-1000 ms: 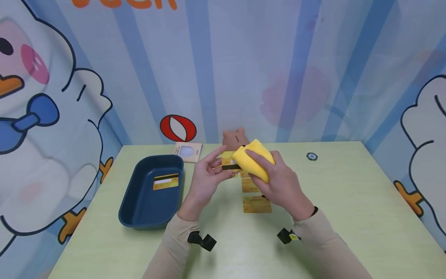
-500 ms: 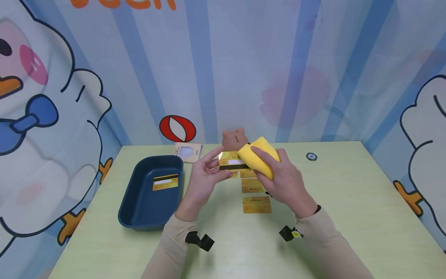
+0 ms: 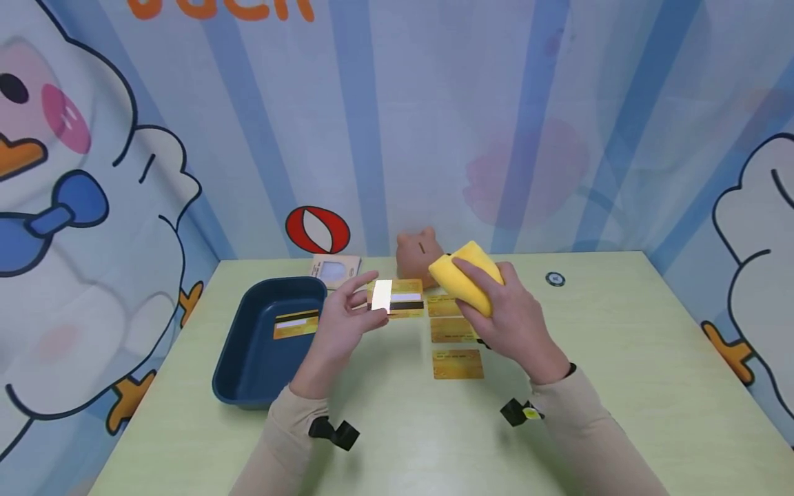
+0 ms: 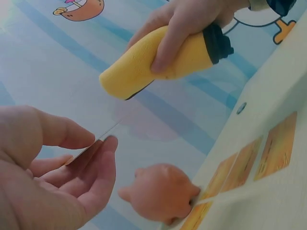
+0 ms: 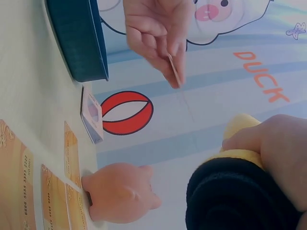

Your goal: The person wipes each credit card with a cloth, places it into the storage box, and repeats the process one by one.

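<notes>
My left hand pinches a gold bank card between thumb and fingers, its striped back toward the head camera and a bright glare across it. The left wrist view shows this card nearly edge-on. To the right, my right hand grips a folded yellow cloth, apart from the card. Black material shows at the cloth's near end in the right wrist view. Several gold cards lie on the table below the hands, among them the front card. Another card lies in the blue tray.
Behind the hands stands a pink piggy bank. A flat box with an oval window sits at the back left, beyond the tray. A dark round chip lies at the back right. A printed curtain hangs behind the table.
The left hand has moved left with the card, which has come away from the yellow cloth. The right hand has shifted slightly right, still gripping the cloth. More of the piggy bank shows.
</notes>
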Motion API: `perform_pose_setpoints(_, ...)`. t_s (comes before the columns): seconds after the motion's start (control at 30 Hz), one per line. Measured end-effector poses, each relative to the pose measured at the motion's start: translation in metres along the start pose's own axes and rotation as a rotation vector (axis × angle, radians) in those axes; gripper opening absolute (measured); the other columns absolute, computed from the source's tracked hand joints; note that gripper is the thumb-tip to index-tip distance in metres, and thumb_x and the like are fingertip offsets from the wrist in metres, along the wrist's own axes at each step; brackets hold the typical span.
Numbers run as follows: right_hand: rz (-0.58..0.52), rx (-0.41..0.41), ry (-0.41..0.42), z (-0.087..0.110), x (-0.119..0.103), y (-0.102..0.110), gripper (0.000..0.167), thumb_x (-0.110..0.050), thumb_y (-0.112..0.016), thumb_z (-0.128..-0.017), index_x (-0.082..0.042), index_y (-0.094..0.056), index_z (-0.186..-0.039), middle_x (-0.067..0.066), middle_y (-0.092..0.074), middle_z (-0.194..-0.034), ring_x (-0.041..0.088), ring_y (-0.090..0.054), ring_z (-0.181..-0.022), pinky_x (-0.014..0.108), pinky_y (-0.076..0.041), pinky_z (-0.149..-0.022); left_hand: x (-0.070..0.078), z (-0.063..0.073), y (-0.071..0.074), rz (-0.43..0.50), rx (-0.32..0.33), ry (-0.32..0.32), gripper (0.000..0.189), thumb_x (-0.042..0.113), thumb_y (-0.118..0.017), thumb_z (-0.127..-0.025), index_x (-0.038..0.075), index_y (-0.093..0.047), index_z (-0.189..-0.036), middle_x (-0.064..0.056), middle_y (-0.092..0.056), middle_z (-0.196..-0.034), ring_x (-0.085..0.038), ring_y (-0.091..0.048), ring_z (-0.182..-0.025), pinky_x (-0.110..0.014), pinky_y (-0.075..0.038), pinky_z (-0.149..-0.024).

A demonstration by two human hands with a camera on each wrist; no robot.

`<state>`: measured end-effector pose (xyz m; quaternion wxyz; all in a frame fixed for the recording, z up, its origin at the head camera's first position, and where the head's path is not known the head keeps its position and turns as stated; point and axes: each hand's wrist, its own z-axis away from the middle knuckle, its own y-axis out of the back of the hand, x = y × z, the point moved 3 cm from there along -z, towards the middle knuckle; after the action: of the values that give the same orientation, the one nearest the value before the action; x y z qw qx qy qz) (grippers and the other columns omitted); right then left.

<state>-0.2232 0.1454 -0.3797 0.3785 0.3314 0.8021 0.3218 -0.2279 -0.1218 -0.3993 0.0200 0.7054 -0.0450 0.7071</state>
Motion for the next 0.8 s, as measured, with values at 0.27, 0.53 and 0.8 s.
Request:
perform_pose_setpoints(0.27,-0.015,-0.006,-0.008,0.000,0.000,0.002,0.063,-0.026,-0.078,-0.095,-0.029,-0.054,-0.153,0.025,-0.052,-0.125,0.027,-0.054,-0.077,0.040,-0.050,-0.054,0.002,0.001,0.032,-0.113,0.045,0.006,0.065,-0.004,-0.069,-0.097,0.013,-0.047,-0.157,-0.017,-0.062,-0.146,-0.038,-0.066,-0.124,-0.029,-0.063,-0.087)
perform_pose_setpoints(0.53,-0.021,-0.008,-0.007,0.000,0.001,0.002,0.063,-0.026,-0.078,-0.094,-0.029,-0.054,-0.153,0.024,-0.052,-0.123,0.026,-0.052,-0.075,0.037,-0.048,-0.053,0.009,-0.002,0.069,-0.241,0.103,0.054,0.066,0.000,-0.066,-0.099,0.010,-0.041,-0.159,-0.016,-0.062,-0.147,-0.031,-0.066,-0.116,-0.023,-0.060,-0.082)
perform_pose_setpoints(0.8,-0.020,-0.008,-0.010,0.000,0.001,0.002,0.064,-0.026,-0.078,-0.095,-0.029,-0.054,-0.153,0.023,-0.052,-0.122,0.026,-0.052,-0.076,0.037,-0.048,-0.053,0.015,-0.007,0.106,-0.329,0.141,0.073,0.066,0.000,-0.064,-0.100,0.006,-0.037,-0.160,-0.021,-0.059,-0.149,-0.032,-0.064,-0.123,-0.023,-0.060,-0.082)
